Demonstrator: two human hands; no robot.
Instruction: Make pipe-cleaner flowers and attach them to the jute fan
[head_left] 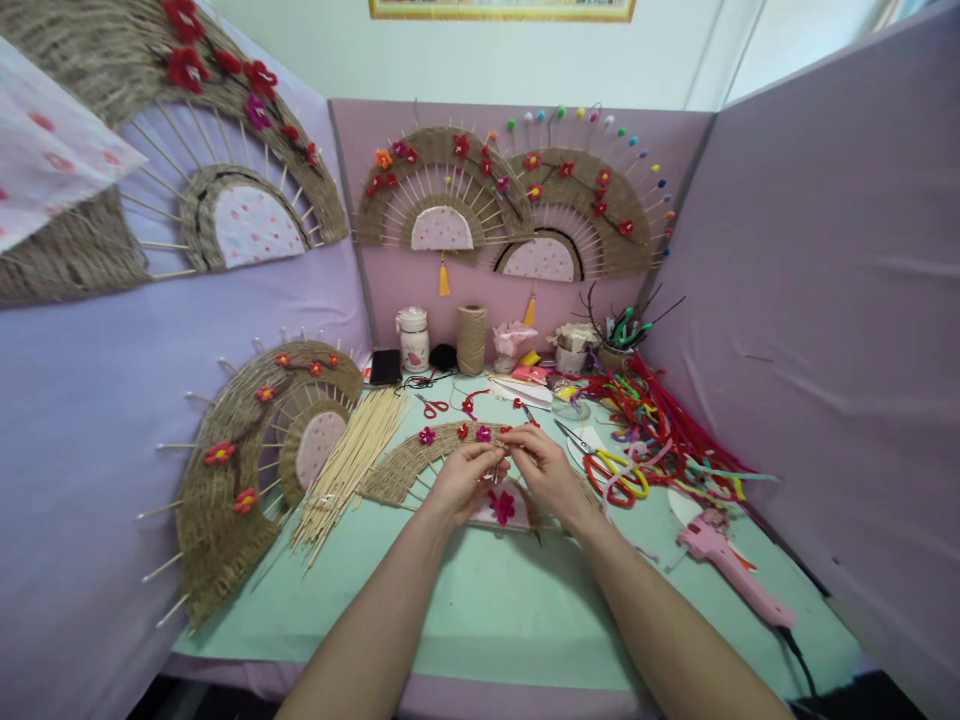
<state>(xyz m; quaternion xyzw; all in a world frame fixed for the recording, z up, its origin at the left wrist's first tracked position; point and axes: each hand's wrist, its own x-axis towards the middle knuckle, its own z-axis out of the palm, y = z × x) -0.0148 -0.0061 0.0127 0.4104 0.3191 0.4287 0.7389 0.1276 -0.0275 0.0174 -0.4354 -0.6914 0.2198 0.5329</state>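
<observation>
A jute-wrapped fan (394, 470) with wooden ribs lies flat on the table in front of me. Over its middle, my left hand (469, 478) and my right hand (541, 465) meet, fingertips pinched close together. Something small and thin is between them, too small to name. A magenta fuzzy flower (502, 506) lies on the fan's pale inner half-circle, just below my fingers. More flowers, among them a magenta one (427, 436), sit along the fan's upper band. My hands and wrists hide part of the fan's right side.
A pink glue gun (739, 575) lies at the right. Yellow-and-red-handled scissors (615, 475) and red pipe cleaners (675, 420) are right of my hands. Wooden sticks (360, 450) lie left, near a finished fan (225, 500). A twine spool (472, 340) stands at the back.
</observation>
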